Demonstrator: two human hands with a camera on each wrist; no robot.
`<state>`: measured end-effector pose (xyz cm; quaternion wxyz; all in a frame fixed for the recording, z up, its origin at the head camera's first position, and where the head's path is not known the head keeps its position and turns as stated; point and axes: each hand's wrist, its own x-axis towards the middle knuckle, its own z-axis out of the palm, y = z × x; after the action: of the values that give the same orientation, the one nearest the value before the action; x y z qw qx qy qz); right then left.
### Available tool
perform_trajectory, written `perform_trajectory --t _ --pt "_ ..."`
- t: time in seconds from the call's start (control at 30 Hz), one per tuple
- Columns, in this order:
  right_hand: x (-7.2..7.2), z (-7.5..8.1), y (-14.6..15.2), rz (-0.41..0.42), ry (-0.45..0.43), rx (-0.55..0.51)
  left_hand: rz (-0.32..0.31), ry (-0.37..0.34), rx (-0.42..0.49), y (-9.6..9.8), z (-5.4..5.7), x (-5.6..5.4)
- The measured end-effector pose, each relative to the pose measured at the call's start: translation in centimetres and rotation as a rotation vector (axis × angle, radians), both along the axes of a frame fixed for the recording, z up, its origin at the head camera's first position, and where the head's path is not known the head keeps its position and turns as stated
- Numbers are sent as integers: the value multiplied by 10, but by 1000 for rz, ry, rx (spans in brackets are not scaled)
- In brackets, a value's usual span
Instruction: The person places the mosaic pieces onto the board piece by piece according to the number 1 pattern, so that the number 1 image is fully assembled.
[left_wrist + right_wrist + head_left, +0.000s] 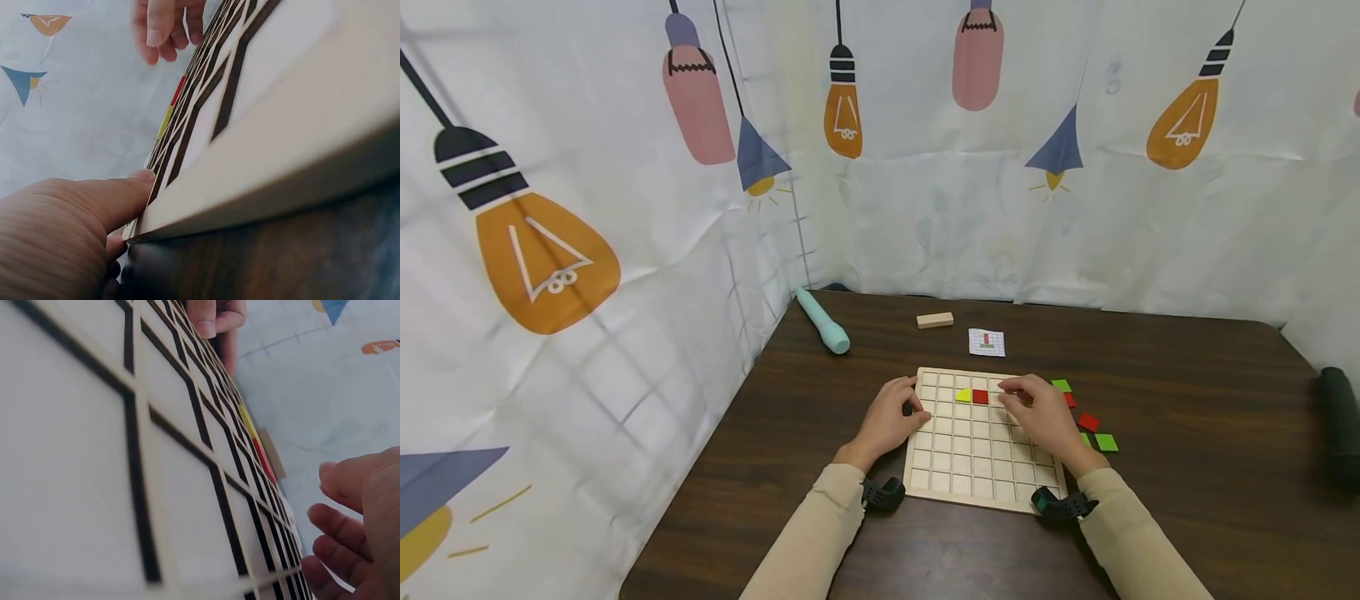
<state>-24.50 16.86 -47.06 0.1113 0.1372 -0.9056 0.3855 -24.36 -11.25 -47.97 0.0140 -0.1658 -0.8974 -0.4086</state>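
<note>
A pale wooden grid board (958, 467) lies on the dark table in the head view. In its upper rows sit a yellow piece (963, 396) with one rounded-off corner and a red square tile (980, 397), side by side. My left hand (886, 421) grips the board's left edge, thumb on top and fingers at the side, as the left wrist view also shows. Over the upper right of the board hovers my right hand (1043, 417), its fingers loosely bent. In the right wrist view nothing shows between that thumb and its fingers (340, 528).
Right of the board lie loose green tiles (1106, 442) and red tiles (1088, 422), partly behind my right hand. Beyond the board are a small patterned card (987, 342), a wooden block (935, 320) and a mint-green stick-like object (823, 323). A dark cylinder (1339, 429) is far right.
</note>
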Motion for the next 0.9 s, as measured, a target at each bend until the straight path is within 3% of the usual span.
perform_trajectory --t 0.17,0.37,0.9 --pt "6 3 14 -43 57 0 9 0 -1 1 -2 -1" --pt "10 2 34 -161 69 65 12 9 -7 0 -4 -2" --pt "10 -3 71 -348 11 81 1 24 -3 0 -3 -3"
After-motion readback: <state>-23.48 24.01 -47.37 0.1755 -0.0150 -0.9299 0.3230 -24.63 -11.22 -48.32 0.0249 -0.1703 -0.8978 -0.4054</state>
